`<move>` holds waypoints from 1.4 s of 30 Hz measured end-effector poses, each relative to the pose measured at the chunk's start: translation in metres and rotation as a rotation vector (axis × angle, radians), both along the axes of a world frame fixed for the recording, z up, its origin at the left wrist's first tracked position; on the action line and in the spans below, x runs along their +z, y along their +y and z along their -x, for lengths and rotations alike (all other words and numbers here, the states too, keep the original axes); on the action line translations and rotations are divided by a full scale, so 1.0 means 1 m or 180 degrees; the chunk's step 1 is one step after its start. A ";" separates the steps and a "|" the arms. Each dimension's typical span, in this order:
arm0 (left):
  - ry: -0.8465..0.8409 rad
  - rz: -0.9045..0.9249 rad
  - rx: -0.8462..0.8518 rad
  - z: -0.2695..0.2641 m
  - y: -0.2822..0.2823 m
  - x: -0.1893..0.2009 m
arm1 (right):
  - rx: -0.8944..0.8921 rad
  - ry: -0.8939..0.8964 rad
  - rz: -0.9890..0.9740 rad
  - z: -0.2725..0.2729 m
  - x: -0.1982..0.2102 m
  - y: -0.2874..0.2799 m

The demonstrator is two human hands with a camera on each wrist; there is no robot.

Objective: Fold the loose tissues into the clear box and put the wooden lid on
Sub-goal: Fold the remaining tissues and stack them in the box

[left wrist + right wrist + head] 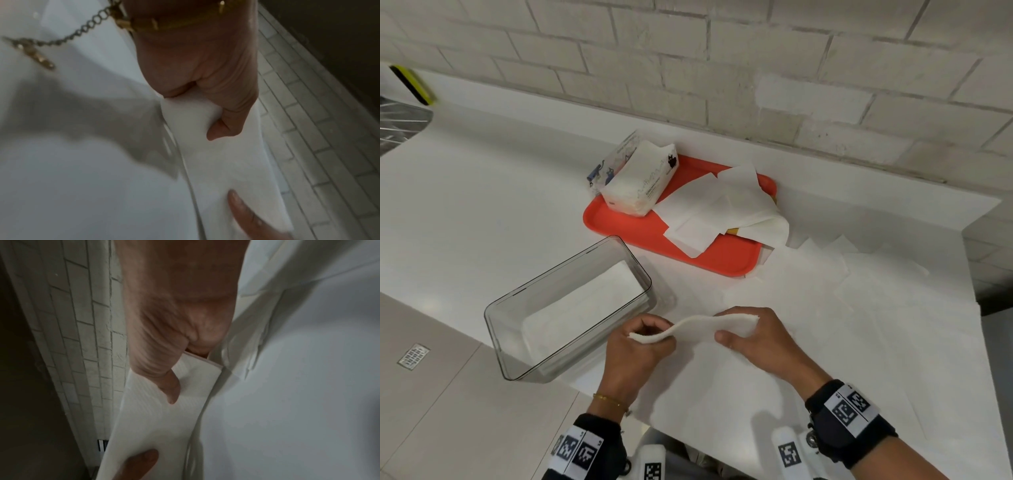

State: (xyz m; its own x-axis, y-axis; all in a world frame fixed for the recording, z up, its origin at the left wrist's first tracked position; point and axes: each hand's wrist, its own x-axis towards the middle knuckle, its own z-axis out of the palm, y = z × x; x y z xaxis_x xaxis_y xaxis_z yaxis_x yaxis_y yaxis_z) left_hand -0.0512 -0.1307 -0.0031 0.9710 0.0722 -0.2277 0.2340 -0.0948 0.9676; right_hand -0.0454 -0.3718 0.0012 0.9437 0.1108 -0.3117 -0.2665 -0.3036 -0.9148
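At the far left edge a black-and-yellow object (412,84) leans by the brick wall (756,68), above a metal rack (400,123). The clear box (566,308) stands on the white desk (482,192), open on top, with folded tissues (582,305) lying flat on its bottom.

Just right of the box, the left hand (637,346) pinches 1 end of a folded tissue (698,327), thumb on top and fingers (650,323) curled beneath; the left wrist view shows the thumb pressed on the strip. A gold bracelet (611,400) circles that wrist. The tissue spans in a shallow wave, lifted off the desk, to the right hand (753,339), which grips the other end between its thumb and curled fingers.

Behind the hands, a red tray (640,233) sits near the wall. On its left part stands an opened tissue pack (635,178) with cat prints; loose tissues (722,209) are heaped on its right part and spill over the edge. More flat sheets (825,291) cover the desk to the right and under the hands.

The wooden lid cannot be made out for certain; only a sliver of tan shows under the heap.
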 end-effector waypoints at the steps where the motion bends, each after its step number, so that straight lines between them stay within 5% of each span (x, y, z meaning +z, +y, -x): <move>1: -0.0008 0.0085 0.0073 -0.001 0.003 -0.001 | 0.0005 -0.0012 -0.0075 0.000 0.001 -0.002; 11: -0.0204 0.0004 0.0016 0.000 0.021 0.003 | -0.0116 -0.0194 -0.0291 -0.005 0.012 -0.012; 19: -0.0588 -0.1405 -0.1350 -0.005 0.018 0.017 | 0.0179 -0.0559 -0.0532 -0.020 0.097 0.000; 25: -0.0931 -0.0570 -0.0885 -0.003 -0.025 0.031 | 0.0152 -0.0907 -0.0924 -0.012 0.109 0.035; 29: -0.1154 -0.0818 -0.0623 -0.002 -0.023 0.018 | 0.0162 -0.0822 -0.0746 -0.012 0.100 0.038; 36: -0.0350 -0.0880 -0.0670 0.005 -0.011 0.003 | 0.0266 -0.0450 -0.0310 -0.008 0.087 0.042; 42: 0.0211 0.0191 -0.0080 0.010 0.028 0.052 | 0.0009 -0.0820 -0.0265 -0.031 0.129 0.031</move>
